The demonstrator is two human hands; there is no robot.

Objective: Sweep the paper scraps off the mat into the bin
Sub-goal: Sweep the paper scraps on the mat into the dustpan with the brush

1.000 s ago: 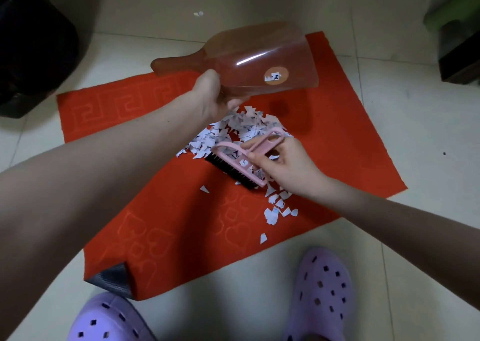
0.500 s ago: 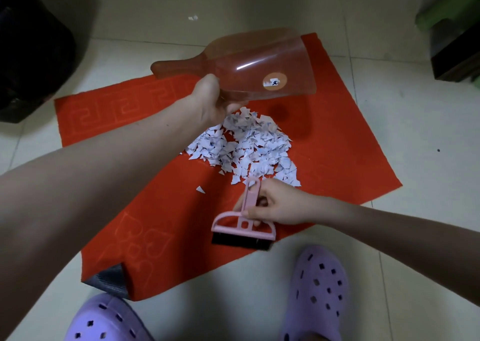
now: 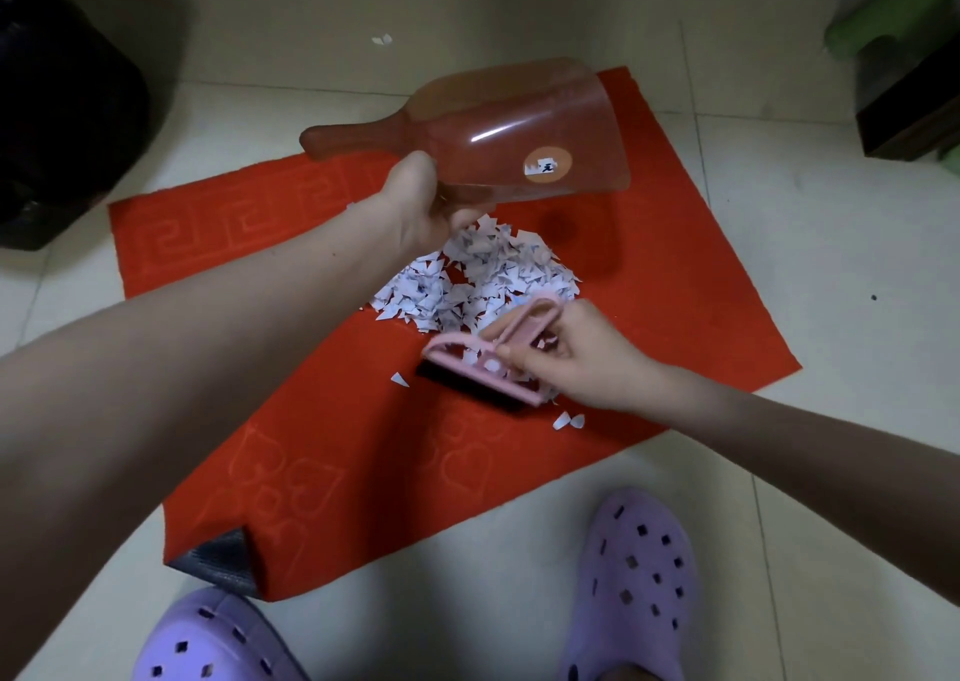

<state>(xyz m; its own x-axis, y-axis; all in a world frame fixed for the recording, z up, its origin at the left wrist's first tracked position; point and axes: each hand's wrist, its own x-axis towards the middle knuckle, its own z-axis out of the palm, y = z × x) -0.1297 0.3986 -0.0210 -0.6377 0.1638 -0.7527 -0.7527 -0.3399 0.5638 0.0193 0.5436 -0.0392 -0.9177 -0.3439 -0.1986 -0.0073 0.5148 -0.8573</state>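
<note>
gripping pink brush (image 3: 480, 368) in right hand (image 3: 566, 355), left hand (image 3: 415, 207) clutching dustpan (image 3: 498, 135) above scraps (image 3: 478, 280)

pale tiled floor (image 3: 831, 213), dark wooden furniture (image 3: 909, 109) at right.

I count one red mat (image 3: 675, 291), one clear dustpan (image 3: 519, 124) and one pink brush (image 3: 467, 374). Two hands are in view, the left hand (image 3: 415, 207) and the right hand (image 3: 571, 353), with one tool apiece. There is one heap of paper scraps (image 3: 467, 280), with far too many pieces for me to number. Outside it I make out one single scrap (image 3: 399, 379), one pair of scraps (image 3: 569, 420) on the mat, and what look like two floor scraps (image 3: 382, 40) beyond it. The dustpan has one round sticker (image 3: 546, 164). I see two purple clogs, a left clog (image 3: 208, 644) and a right clog (image 3: 639, 576), and one black bin (image 3: 62, 109).
</note>
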